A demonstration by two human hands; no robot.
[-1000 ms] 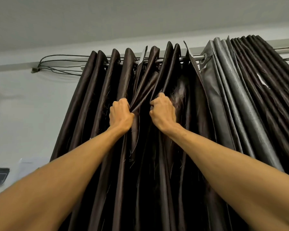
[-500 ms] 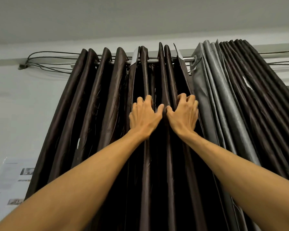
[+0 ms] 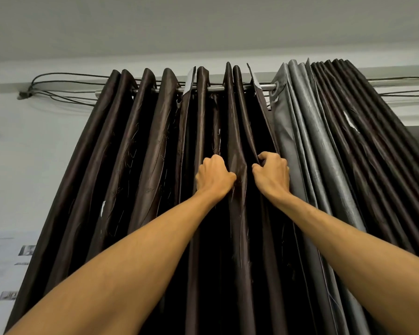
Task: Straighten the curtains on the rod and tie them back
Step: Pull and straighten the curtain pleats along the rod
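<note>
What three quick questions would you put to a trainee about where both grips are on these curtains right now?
1. True or false: the left grip lies flat and open on the brown curtain.
2. What hangs directly beside the right grip, on its right? A) grey curtain B) bare glass C) a tie-back cord
3. What do the curtains hang from?
Key: 1 false, its fingers are curled round a fold. 2 A. 3 the metal rod.
</note>
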